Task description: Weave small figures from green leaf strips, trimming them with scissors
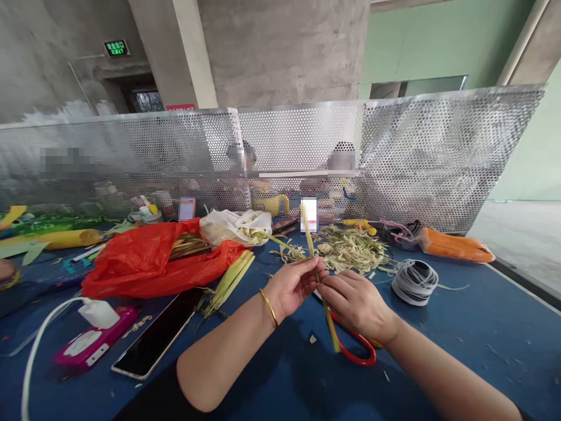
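Note:
A long yellow-green plant strip (331, 327) slants between my hands, its upper end pointing away from me and its lower end hanging toward me. My left hand (295, 285), with a gold bangle at the wrist, pinches it near the middle. Just beside, the closed fingers of my right hand (356, 301) grip the same strip slightly lower. Red-handled scissors (366, 351) lie on the table under and beside my right hand, their blades mostly hidden.
Leaf scraps (357, 248) are heaped beyond my hands. A cord spool (414, 282) and orange packet (456, 245) lie right. Left are a red bag (131, 260), stalks (232, 278), a black phone (160, 333) and a magenta power strip (96, 339). A perforated metal screen (302, 134) stands behind.

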A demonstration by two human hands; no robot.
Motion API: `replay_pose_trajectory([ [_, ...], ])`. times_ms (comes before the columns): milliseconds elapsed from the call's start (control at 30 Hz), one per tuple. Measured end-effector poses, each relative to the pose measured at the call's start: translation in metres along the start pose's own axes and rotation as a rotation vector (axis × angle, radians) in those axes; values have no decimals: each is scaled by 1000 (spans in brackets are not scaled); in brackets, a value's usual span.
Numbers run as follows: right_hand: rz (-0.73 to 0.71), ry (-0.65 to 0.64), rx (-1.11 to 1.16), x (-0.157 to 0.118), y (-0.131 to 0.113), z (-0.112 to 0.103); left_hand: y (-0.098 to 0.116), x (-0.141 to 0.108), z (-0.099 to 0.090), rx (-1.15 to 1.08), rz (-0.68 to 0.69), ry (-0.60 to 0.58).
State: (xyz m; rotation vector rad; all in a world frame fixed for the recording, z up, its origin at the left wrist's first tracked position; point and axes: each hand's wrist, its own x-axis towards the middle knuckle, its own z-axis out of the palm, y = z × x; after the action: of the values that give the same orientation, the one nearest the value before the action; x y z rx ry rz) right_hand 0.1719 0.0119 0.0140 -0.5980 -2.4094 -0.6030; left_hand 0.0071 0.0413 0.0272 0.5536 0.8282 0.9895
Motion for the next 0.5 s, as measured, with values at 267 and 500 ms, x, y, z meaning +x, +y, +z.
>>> replay_pose_trajectory([
  [267,908,289,690,10,5,-3,-6,-7,4,220,26,-64],
  [500,1139,264,1271,16,11,-2,-10,-7,1,333,-61,-131],
])
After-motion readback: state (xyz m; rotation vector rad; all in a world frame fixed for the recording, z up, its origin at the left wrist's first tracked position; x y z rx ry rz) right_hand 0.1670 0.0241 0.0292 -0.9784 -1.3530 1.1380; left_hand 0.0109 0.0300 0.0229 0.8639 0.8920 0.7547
